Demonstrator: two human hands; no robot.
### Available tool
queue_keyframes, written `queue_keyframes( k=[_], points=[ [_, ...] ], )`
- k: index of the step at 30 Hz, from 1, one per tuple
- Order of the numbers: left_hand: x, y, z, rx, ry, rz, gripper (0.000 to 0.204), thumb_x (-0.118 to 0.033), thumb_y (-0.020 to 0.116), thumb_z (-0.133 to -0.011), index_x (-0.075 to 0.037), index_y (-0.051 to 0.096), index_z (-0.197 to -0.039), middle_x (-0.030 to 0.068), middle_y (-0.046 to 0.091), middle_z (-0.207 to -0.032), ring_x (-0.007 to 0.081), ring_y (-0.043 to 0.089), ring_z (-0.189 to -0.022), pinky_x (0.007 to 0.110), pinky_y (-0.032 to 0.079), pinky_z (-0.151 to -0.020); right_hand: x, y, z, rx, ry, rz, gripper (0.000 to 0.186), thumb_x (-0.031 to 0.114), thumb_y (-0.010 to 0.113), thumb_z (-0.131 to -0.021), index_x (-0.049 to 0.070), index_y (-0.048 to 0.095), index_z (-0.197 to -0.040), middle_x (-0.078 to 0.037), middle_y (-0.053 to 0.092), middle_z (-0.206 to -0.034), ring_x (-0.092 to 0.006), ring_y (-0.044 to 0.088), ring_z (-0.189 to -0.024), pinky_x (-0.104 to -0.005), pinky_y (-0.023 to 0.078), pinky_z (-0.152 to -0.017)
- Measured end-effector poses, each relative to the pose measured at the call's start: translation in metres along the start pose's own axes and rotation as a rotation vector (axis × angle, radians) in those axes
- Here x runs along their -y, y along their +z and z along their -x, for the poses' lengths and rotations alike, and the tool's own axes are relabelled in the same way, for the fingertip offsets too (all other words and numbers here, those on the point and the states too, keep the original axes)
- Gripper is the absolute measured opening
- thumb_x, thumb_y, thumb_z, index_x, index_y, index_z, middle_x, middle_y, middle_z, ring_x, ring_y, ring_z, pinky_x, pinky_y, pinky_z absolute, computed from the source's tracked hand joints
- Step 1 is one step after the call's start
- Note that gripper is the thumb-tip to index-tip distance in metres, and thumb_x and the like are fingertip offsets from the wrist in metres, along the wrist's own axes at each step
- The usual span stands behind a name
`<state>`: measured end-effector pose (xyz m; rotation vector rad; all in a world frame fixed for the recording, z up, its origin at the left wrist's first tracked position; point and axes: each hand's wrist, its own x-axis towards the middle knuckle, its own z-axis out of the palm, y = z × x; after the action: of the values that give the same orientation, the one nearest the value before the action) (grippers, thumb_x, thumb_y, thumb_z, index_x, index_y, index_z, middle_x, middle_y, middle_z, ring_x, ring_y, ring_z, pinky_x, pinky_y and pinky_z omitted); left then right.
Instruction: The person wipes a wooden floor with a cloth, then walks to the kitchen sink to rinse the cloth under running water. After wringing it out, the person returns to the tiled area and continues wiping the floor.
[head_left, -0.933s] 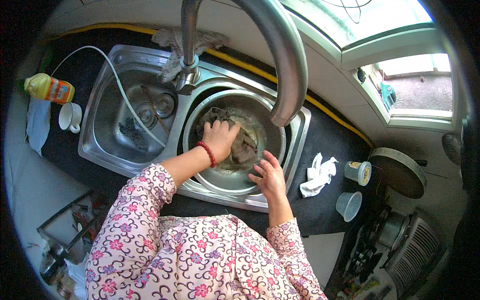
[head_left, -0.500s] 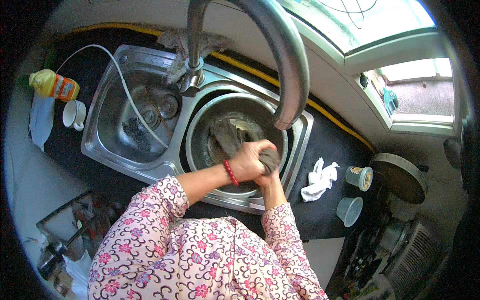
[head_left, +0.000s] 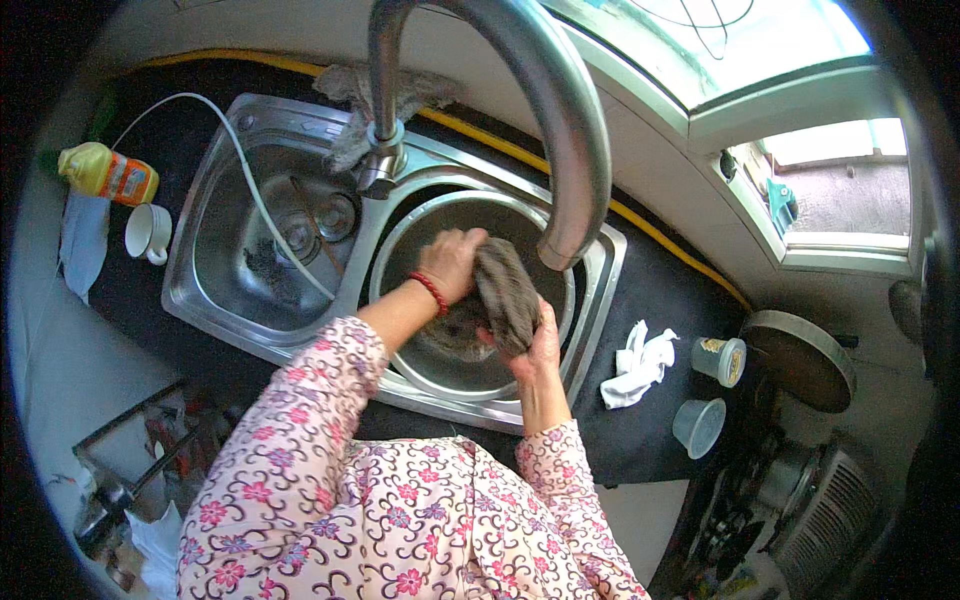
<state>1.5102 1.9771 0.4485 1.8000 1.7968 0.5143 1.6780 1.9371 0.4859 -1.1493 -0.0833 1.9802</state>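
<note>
A bunched, grey-brown cloth (head_left: 507, 292) is stretched between my hands above a round metal basin (head_left: 392, 345). My left hand (head_left: 452, 262), with a red bead bracelet on its wrist, is closed on the cloth's far left end. From the near right side my right hand (head_left: 541, 345) grips the same cloth, its thumb lying along the edge. Below, the basin stands in the right bowl of a steel double sink (head_left: 270, 345); the hands and cloth hide part of its inside.
A curved metal faucet (head_left: 590, 130) arches over the basin, its spout close to the cloth. In the left bowl lie a white hose (head_left: 247, 165) and a thin brown stick. A yellow bottle (head_left: 105, 173) and white mug (head_left: 148, 232) stand left; a white cloth (head_left: 640, 362) and tubs sit right.
Half a second ago both hands were pressed together around the cloth. Now they are apart, the left farther away and to the left, with the cloth spread longer between them.
</note>
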Motion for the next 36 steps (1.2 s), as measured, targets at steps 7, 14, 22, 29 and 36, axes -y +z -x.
queue_keyframes(
  k=[7,14,22,29,36],
  points=[
    [-0.013,0.013,0.013,0.412,-0.237,-0.384,0.062,-0.015,0.06,-0.075,-0.025,0.036,-0.131,0.0087,0.018,-0.142,0.0343,0.022,-0.127,0.06,0.035,-0.085,-0.001,-0.025,0.02,-0.266,0.056,0.338,0.077,0.058,0.05,-0.081,0.027,0.012,-0.14,-0.006,0.004,-0.146,-0.0509,0.012,-0.124,-0.0729,0.025,-0.084],
    [-0.077,0.01,0.049,0.092,0.499,0.648,0.025,-0.024,0.062,-0.062,-0.003,0.06,-0.077,0.0147,0.057,-0.079,0.032,0.056,-0.078,0.039,0.046,-0.073,0.0,-0.066,-0.023,-0.146,-0.014,0.065,0.064,0.058,0.045,-0.084,0.011,0.041,-0.127,-0.012,0.05,-0.118,-0.027,0.052,-0.105,-0.0445,0.043,-0.088],
    [-0.073,0.014,0.014,-0.004,0.158,0.379,0.026,-0.024,0.059,-0.07,-0.002,0.056,-0.083,0.0214,0.058,-0.081,0.0377,0.057,-0.079,0.044,0.048,-0.07,-0.026,-0.017,-0.014,-0.132,-0.066,-0.122,0.036,0.029,0.042,-0.092,0.003,0.048,-0.117,-0.012,0.056,-0.109,-0.0254,0.057,-0.097,-0.0414,0.047,-0.084],
    [-0.003,0.013,-0.005,0.083,-0.123,-0.119,0.034,-0.026,0.059,-0.079,-0.01,0.054,-0.108,0.0109,0.047,-0.11,0.0301,0.046,-0.107,0.05,0.044,-0.08,-0.012,-0.024,0.009,0.031,0.097,0.079,0.042,0.034,0.047,-0.09,0.007,0.044,-0.123,-0.019,0.044,-0.126,-0.038,0.049,-0.108,-0.058,0.044,-0.082],
    [-0.011,0.031,0.012,0.232,-0.188,-0.033,0.045,-0.023,0.055,-0.077,-0.008,0.048,-0.119,0.0141,0.037,-0.132,0.033,0.04,-0.117,0.049,0.037,-0.094,-0.013,-0.015,0.019,-0.002,0.194,0.19,0.081,0.063,0.047,-0.08,0.023,0.01,-0.141,-0.014,0.002,-0.145,-0.0507,0.008,-0.128,-0.0753,0.025,-0.083]
  ],
)
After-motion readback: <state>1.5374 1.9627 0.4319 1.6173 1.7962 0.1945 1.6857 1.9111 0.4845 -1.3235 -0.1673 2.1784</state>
